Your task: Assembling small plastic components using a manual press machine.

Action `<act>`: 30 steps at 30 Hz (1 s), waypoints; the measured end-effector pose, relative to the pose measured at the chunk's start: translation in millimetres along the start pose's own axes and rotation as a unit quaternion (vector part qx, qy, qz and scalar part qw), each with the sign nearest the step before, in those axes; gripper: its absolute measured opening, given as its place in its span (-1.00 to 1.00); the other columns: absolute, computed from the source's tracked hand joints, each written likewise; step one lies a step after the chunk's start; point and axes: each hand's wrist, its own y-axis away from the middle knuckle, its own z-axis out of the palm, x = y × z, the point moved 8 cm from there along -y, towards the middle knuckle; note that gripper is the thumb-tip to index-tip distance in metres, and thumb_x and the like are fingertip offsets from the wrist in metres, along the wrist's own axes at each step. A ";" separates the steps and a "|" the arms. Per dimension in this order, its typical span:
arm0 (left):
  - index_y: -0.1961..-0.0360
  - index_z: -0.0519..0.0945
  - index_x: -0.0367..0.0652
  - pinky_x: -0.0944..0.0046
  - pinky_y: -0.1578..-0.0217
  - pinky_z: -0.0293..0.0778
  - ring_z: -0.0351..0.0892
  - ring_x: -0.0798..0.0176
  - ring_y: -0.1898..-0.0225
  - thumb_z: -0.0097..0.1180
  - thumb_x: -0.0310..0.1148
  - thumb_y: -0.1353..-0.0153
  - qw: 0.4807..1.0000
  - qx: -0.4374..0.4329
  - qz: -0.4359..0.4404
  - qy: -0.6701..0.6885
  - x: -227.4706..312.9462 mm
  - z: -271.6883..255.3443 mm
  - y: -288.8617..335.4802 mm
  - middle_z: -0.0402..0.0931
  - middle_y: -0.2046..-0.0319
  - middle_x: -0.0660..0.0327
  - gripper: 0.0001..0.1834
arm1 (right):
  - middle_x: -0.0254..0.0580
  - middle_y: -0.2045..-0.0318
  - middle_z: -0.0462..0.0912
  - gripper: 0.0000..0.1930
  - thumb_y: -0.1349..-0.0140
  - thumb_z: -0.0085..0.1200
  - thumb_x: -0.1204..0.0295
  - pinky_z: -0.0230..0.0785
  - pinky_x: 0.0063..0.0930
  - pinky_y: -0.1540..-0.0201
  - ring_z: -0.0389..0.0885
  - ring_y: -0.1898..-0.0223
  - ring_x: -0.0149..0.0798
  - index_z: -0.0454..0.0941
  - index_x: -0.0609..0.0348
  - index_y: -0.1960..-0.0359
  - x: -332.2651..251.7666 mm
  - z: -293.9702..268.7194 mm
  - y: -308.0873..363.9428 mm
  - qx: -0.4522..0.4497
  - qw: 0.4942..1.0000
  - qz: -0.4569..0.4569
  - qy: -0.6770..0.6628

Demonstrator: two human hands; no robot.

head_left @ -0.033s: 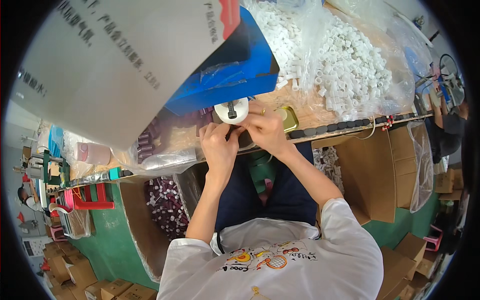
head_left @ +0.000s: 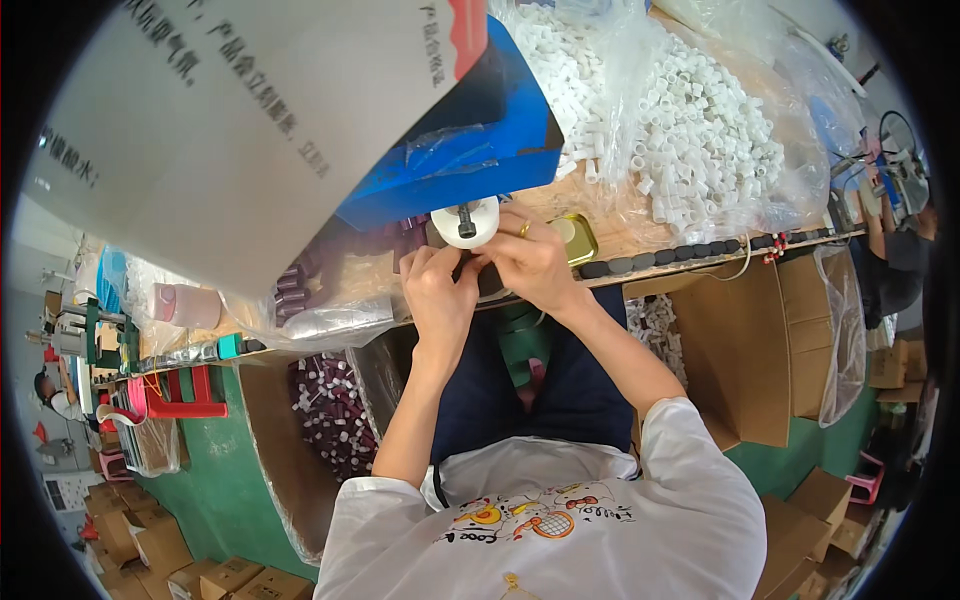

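Observation:
My left hand (head_left: pixel 437 290) and my right hand (head_left: pixel 537 262) meet at the bench's front edge, fingertips almost touching. Thumb and fingers of each are pinched together, and whatever lies between them is too small or hidden to name. Just beyond the fingertips sits a white round knob-like part (head_left: pixel 484 224) with a dark bolt (head_left: pixel 465 222) at its middle. A ring shows on a right-hand finger. Past the white part stands a blue open box (head_left: pixel 470 160). Dark purple tubular pieces (head_left: pixel 292 285) lie left of my hands, and a small open yellow-green tin (head_left: pixel 587 240) is to the right.
White plastic caps (head_left: pixel 700 130) are heaped on plastic sheeting at the back right. A large printed sheet (head_left: pixel 220 120) blocks the upper left. Below the bench are a carton of purple-and-white pieces (head_left: pixel 335 415) and another carton (head_left: pixel 745 340). A pink-white bottle (head_left: pixel 185 306) stands at left.
The printed sheet and blue box sit very slightly further right in the picture. Both hands stay pinched at the same place, with only a tiny shift of the fingers.

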 end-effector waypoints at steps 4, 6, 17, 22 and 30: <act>0.40 0.70 -0.26 0.05 0.15 0.38 0.52 0.01 0.32 0.44 -0.46 0.05 0.999 -0.022 -0.026 0.000 -5.3 1.1 6.2 0.60 0.45 0.07 -0.82 | -0.07 0.21 0.74 -0.79 -0.16 0.20 0.61 0.53 -0.25 0.04 0.68 0.18 0.04 0.69 0.25 0.15 -8.0 13.7 4.3 -0.074 0.992 -0.070 0.076; 0.27 0.69 -0.27 0.04 0.10 0.42 0.56 -0.03 0.23 0.47 -0.45 0.05 0.994 -0.036 -0.067 0.083 -9.6 -1.3 4.9 0.64 0.33 0.04 -0.71 | -0.07 0.15 0.74 -0.78 -0.20 0.19 0.57 0.54 -0.26 0.01 0.70 0.15 0.00 0.70 0.22 0.11 6.8 -7.3 -2.6 -0.033 0.996 0.078 0.011; 0.19 0.76 -0.17 0.10 0.06 0.44 0.60 0.02 0.15 0.46 -0.47 0.03 0.977 -0.006 -0.140 0.159 -30.7 6.3 17.3 0.67 0.26 0.08 -0.70 | -0.16 0.13 0.74 -0.66 -0.05 0.37 0.45 0.53 -0.29 0.04 0.68 0.11 -0.13 0.72 0.15 0.08 17.9 -1.0 -4.8 -0.094 0.992 0.079 0.006; 0.33 0.75 -0.18 0.08 0.15 0.38 0.54 0.03 0.26 0.45 -0.50 0.05 0.992 -0.005 -0.080 0.093 -20.7 7.4 8.6 0.65 0.36 0.12 -0.80 | -0.19 0.16 0.74 -0.75 -0.13 0.33 0.56 0.53 -0.40 0.01 0.68 0.07 -0.28 0.70 0.25 0.12 35.6 22.0 17.8 0.018 0.935 0.274 -0.223; 0.27 0.77 -0.20 0.12 0.20 0.48 0.61 0.06 0.26 0.47 -0.46 0.02 0.980 0.006 -0.137 0.143 -30.1 4.0 13.3 0.66 0.34 0.08 -0.76 | 0.06 0.09 0.72 -0.63 0.03 0.39 0.46 0.51 -0.14 0.01 0.67 0.05 0.12 0.71 0.26 0.13 -11.6 -167.4 51.9 -0.058 0.835 0.423 0.346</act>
